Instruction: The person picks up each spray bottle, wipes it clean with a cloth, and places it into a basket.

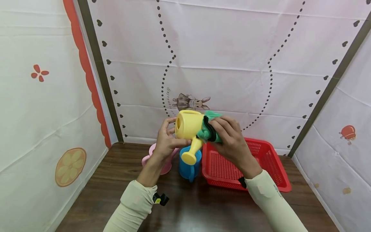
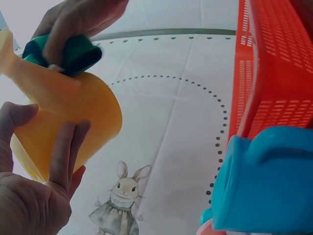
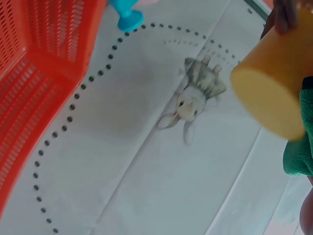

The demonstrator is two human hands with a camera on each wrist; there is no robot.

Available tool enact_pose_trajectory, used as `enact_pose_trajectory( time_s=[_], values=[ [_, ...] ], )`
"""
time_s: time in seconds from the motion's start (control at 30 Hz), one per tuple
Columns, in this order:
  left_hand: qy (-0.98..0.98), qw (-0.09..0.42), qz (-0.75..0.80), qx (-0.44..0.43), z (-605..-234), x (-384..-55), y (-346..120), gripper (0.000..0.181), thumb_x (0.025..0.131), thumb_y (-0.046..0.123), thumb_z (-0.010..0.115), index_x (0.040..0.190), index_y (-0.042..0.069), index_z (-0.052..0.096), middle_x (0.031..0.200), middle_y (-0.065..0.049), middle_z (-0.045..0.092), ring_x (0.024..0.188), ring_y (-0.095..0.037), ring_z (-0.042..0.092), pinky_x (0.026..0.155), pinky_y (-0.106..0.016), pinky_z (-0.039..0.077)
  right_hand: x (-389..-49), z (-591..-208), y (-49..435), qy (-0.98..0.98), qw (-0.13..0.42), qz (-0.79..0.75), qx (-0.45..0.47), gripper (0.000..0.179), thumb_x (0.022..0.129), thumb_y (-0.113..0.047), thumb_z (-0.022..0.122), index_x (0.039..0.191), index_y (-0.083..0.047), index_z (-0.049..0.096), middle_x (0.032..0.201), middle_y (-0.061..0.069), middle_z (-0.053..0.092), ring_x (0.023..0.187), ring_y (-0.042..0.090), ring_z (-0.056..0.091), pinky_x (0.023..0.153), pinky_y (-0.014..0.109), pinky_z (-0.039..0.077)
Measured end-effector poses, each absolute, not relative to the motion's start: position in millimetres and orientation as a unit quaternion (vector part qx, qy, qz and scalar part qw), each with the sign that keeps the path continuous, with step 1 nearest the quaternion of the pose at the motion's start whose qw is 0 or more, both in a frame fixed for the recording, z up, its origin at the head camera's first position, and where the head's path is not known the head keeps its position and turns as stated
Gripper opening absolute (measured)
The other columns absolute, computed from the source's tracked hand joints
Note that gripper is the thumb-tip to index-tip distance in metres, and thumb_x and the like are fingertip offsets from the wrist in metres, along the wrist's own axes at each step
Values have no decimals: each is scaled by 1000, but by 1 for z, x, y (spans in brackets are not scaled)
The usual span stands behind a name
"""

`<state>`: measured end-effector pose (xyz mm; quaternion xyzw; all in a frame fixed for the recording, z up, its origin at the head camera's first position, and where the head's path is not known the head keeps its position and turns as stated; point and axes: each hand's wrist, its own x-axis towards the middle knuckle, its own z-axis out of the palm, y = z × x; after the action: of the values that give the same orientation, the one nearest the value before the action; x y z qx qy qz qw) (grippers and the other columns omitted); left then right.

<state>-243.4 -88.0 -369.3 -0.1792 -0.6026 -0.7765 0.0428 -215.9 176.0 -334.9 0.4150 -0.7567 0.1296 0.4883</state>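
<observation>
A yellow toy watering can is held tipped on its side above the table, its round sprinkler head pointing down toward the front. My left hand grips it near the open top, thumb and fingers on opposite sides of its body, as the left wrist view also shows. In my right hand is a bunched green cloth with a black edge, pressed against the can near its base and spout. The right wrist view shows the can's flat bottom beside the green cloth.
A blue watering can stands on the dark wooden table below the hands. To its left is a pink watering can, partly behind my left arm. A red perforated basket sits at the right. Printed sheets enclose the table.
</observation>
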Motion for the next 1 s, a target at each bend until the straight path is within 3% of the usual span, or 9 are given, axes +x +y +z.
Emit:
enact_pose_trajectory(
  time_s=[0.2, 0.37, 0.7, 1.0],
  values=[
    [-622, 40, -759, -190, -373, -241, -84, 99, 75, -19, 86, 160, 6, 42, 144, -35, 65, 98, -24, 79, 82, -34, 71, -212, -332, 152, -741, 485, 114, 450, 83, 74, -18, 107, 143, -4, 64, 139, 17, 71, 134, 38, 59, 106, 53, 57],
    [-632, 45, -750, -189, -373, -240, -82, 98, 77, -21, 86, 161, 6, 43, 145, -36, 66, 91, -21, 80, 80, -32, 70, -208, -327, 140, -738, 479, 98, 465, 76, 80, -22, 104, 143, -4, 64, 139, 16, 71, 134, 35, 60, 111, 51, 58],
    [-605, 63, -761, -226, -381, -243, -86, 100, 71, -15, 86, 161, 4, 46, 145, -34, 70, 111, -17, 76, 92, -28, 67, -205, -330, 153, -751, 476, 120, 441, 89, 72, -20, 108, 146, -2, 61, 142, 18, 68, 136, 39, 57, 109, 53, 58],
    [-487, 98, -835, -235, -385, -245, -85, 93, 70, -13, 79, 156, 9, 49, 139, -2, 72, 120, -15, 74, 102, -28, 65, -211, -342, 177, -781, 453, 147, 405, 76, 81, -7, 99, 146, 2, 61, 141, 22, 67, 135, 42, 57, 109, 57, 56]
  ],
)
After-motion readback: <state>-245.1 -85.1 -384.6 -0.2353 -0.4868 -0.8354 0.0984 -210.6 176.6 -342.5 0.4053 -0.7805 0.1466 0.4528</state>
